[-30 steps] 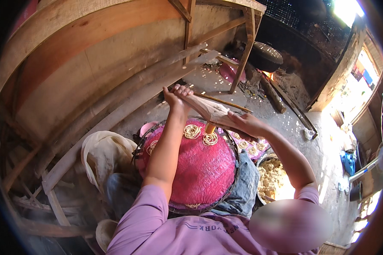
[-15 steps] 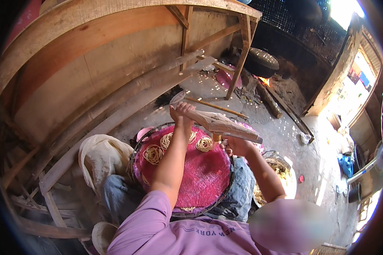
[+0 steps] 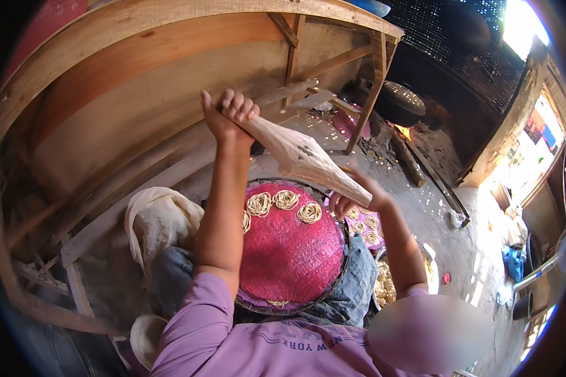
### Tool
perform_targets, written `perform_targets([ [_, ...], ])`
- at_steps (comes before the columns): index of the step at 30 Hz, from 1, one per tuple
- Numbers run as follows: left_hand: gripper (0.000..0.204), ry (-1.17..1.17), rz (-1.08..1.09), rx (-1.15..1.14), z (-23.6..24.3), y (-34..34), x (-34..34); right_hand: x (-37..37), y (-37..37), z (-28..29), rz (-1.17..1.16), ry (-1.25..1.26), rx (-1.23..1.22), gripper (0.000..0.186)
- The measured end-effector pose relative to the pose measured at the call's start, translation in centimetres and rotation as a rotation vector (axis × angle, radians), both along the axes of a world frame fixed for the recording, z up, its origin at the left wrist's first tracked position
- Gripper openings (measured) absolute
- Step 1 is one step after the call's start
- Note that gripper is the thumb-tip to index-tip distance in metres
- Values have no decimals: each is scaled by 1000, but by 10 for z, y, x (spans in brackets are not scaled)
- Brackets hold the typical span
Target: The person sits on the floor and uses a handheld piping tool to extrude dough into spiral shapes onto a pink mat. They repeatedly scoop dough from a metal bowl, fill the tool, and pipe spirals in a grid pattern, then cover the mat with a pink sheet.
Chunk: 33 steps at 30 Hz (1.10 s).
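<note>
My left hand [image 3: 230, 114] is wrapped round the narrow upper end of a long carved wooden tool [image 3: 299, 151], broad in its middle. At the tool's lower end my right hand [image 3: 365, 191] has curled fingers closed about it, partly hidden behind the wood. Beneath both hands, a round dark-rimmed tray lined with a magenta sheet [image 3: 289, 251] rests on my lap. Coils of pale dough strands [image 3: 286, 200] lie along its far edge, one partly covered by my left forearm. More coils sit on a pink patterned sheet [image 3: 366, 227] just beyond my right hand.
Right of my knee stands a basin with yellowish lumps [image 3: 385, 289]. A cream cloth [image 3: 163, 220] hangs at the left, beside wooden beams. Across the floor, a dark pot [image 3: 401, 103] sits over a fire [image 3: 405, 132] with logs. A wooden bench frame [image 3: 377, 88] spans the back.
My left hand has risen and moved left, tilting the wooden tool up steeply at that end. The right hand stays near the lower end. My view has shifted slightly.
</note>
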<state>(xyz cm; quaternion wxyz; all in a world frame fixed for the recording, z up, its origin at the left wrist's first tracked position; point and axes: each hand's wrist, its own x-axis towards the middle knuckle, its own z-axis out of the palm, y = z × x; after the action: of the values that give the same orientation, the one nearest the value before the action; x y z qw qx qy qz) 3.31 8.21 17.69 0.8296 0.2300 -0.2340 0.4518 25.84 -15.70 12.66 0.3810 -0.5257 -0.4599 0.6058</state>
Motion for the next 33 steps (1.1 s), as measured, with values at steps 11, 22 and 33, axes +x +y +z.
perform_targets([
  [11,64,865,395,1391,-165,-271,-47,-68,-157,-16,53,-510,421,62],
  [22,24,1225,-1102,645,-91,-290,12,-93,-172,43,167,-676,1042,78],
  [33,15,833,407,1635,-82,-225,-1,-7,-218,84,-1147,-925,469,46],
])
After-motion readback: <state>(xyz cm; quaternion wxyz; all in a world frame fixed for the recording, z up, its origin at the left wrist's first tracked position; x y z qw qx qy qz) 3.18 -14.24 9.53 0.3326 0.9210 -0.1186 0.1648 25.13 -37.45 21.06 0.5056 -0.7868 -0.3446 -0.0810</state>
